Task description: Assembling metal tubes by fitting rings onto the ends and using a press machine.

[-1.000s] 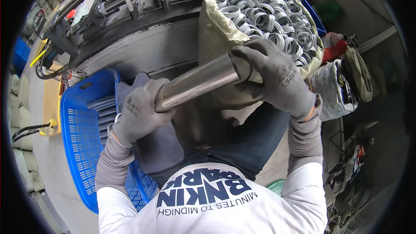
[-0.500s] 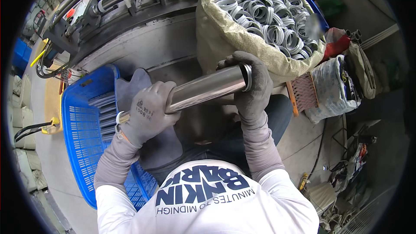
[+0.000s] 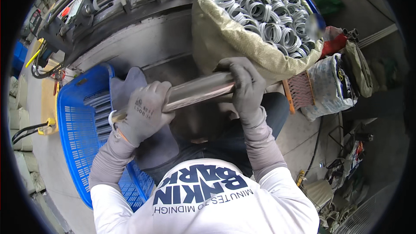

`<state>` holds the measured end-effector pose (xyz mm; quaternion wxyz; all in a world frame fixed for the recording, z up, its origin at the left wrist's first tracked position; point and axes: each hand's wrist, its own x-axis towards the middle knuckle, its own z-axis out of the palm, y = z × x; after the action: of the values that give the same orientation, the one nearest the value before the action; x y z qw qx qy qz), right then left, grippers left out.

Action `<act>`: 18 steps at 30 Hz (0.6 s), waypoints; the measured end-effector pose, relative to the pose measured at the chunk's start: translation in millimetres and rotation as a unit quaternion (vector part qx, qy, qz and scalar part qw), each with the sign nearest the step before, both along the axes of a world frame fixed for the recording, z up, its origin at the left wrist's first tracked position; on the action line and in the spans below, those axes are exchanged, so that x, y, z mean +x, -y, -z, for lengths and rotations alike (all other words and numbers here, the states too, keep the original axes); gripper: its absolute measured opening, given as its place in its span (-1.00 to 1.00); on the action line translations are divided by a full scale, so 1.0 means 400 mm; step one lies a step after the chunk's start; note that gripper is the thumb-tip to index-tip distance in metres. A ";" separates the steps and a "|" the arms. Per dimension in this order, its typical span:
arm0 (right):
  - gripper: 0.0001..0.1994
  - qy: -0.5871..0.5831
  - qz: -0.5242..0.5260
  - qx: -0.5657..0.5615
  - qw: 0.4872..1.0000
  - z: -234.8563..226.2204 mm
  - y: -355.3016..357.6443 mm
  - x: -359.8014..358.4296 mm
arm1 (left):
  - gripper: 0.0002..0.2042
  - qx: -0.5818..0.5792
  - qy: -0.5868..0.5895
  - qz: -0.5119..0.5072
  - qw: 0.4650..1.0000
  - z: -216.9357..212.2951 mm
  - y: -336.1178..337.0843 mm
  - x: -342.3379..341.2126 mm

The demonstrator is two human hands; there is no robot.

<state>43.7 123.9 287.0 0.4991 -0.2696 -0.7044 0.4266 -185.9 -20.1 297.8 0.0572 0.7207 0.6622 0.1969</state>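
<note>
A shiny metal tube (image 3: 197, 92) lies slantwise across my lap, its right end a little higher than its left. My left hand (image 3: 146, 109), in a grey glove, is wrapped round the tube's left part. A pale ring (image 3: 112, 119) shows at that end, just beyond the wrist. Over the tube's right end, my gloved right hand (image 3: 246, 87) is closed, hiding the tube's mouth and whatever sits there. The tube and the right fingers are slightly smeared by motion.
At left stands a blue plastic basket (image 3: 78, 136) holding several grey rods (image 3: 97, 108). A woven sack (image 3: 212, 39) full of grey rings (image 3: 264, 6) stands ahead. Dark machinery (image 3: 130, 11) runs along the far left. A filled plastic bag (image 3: 331, 91) lies right of the sack.
My right hand has closed over the tube's right end, covering the open mouth that showed before. The tube has turned slightly, and both hands sit a little further left in view.
</note>
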 end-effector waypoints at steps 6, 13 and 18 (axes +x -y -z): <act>-0.76 0.052 -0.028 -0.051 0.997 0.026 -0.001 -0.005 | -0.56 -0.021 0.004 -0.011 1.000 0.012 0.008 0.006; -0.49 0.210 0.177 0.358 0.892 -0.220 -0.236 0.163 | -0.50 -0.023 0.022 -0.056 0.998 -0.005 0.024 -0.061; -0.45 0.416 0.057 0.392 0.819 -0.223 -0.387 0.195 | -0.45 -0.065 0.018 -0.030 0.997 0.001 0.048 -0.077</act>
<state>121.7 278.8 376.1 0.2453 -0.2427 -0.9362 -0.0670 -216.7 -39.2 297.6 0.1096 0.6915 0.6940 0.1680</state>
